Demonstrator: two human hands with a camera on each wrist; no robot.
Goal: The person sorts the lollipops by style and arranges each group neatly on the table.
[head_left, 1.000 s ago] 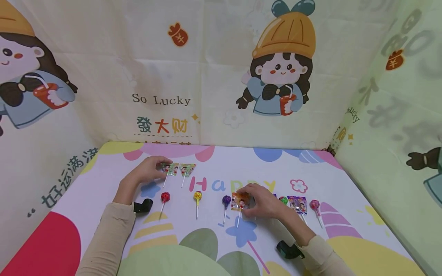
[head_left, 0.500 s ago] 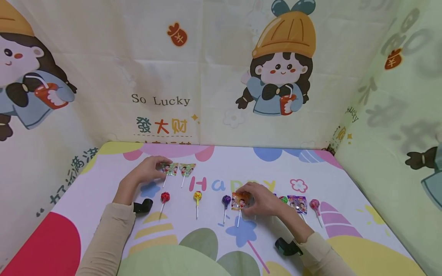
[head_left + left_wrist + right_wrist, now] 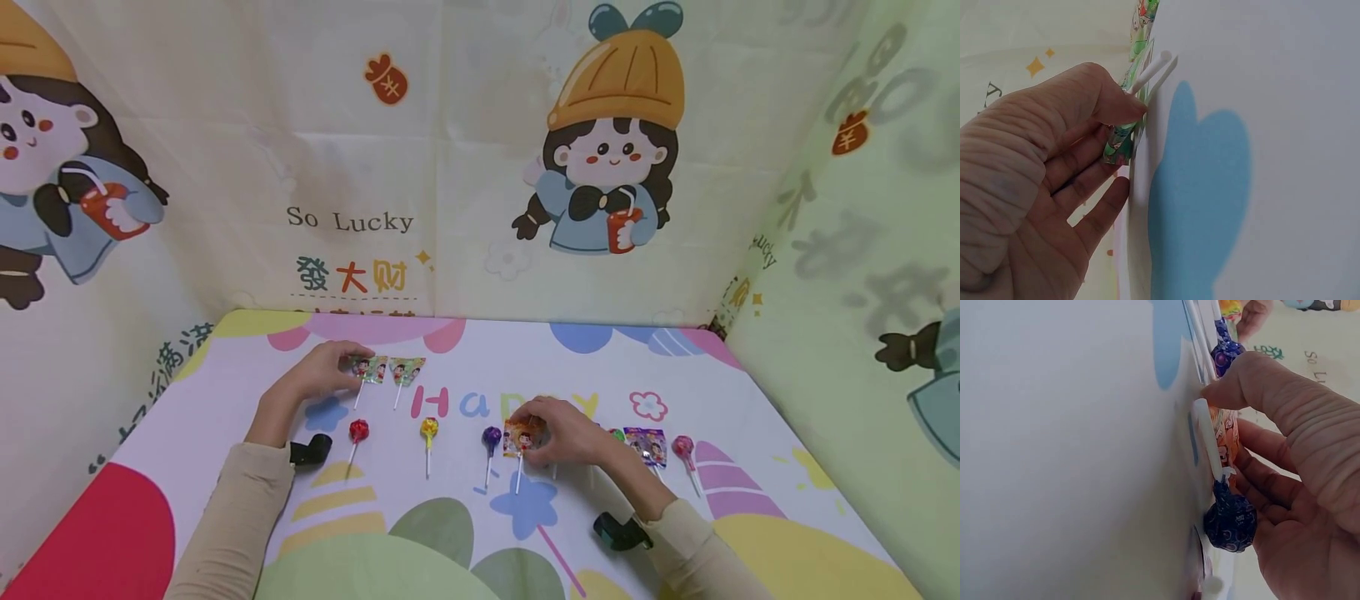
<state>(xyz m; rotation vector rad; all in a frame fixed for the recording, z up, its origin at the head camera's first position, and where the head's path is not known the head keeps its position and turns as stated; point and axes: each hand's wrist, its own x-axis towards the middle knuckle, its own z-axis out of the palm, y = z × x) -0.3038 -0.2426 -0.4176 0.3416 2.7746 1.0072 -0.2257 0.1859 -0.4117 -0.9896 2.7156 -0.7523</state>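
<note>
My left hand (image 3: pixel 321 372) pinches the left edge of a green flat-packed lollipop (image 3: pixel 371 368), its thumb over the wrapper in the left wrist view. A second green-packed lollipop (image 3: pixel 407 370) lies just to its right. With thumb and fingers, my right hand (image 3: pixel 576 435) pinches an orange flat-packed lollipop (image 3: pixel 516 438), whose white stick points toward me. Left of the orange one lies a purple ball lollipop (image 3: pixel 491 437). Close under the right palm is a dark blue ball lollipop (image 3: pixel 1232 522), its head hidden by the hand in the head view.
On the patterned table (image 3: pixel 247 550) a red lollipop (image 3: pixel 358 430) and a yellow lollipop (image 3: pixel 429 427) lie left of the purple one. Right of my right hand are a green lollipop (image 3: pixel 617 434), partly hidden, a purple flat-packed lollipop (image 3: pixel 647 446) and a pink lollipop (image 3: pixel 683 447). Printed cloth (image 3: pixel 480 167) hangs behind.
The right wrist and forearm have shifted slightly left, while its fingers stay at the orange lollipop. The left hand and the lollipops have hardly moved.
</note>
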